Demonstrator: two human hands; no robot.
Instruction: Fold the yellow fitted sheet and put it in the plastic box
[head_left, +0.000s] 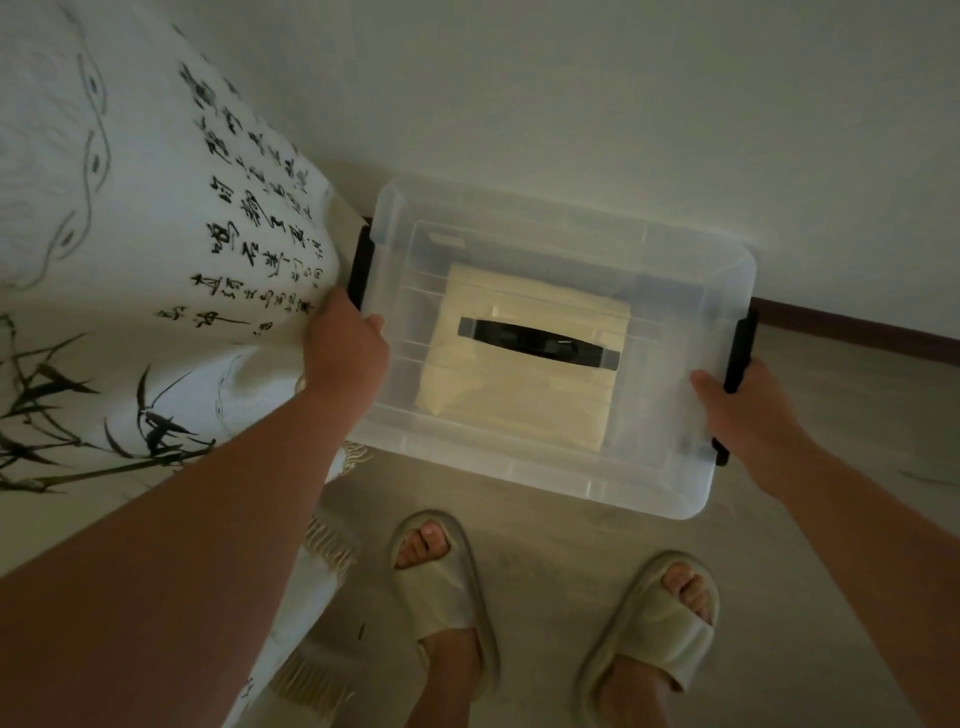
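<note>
The clear plastic box (670, 467) is in front of me above the floor, its translucent lid on, with a black handle (537, 344) across the lid's middle. Through the lid I see the folded yellow fitted sheet (519, 405) lying flat inside. My left hand (345, 345) grips the box's left end beside its black latch (361, 265). My right hand (748, 410) grips the right end, fingers curled round the black latch (740, 348) there.
A bed with a white cover (130, 234) printed with black calligraphy and bamboo fills the left side, its fringe hanging by my left foot. A white wall (623, 104) stands just behind the box. My feet in pale slippers (441, 587) stand on the grey floor.
</note>
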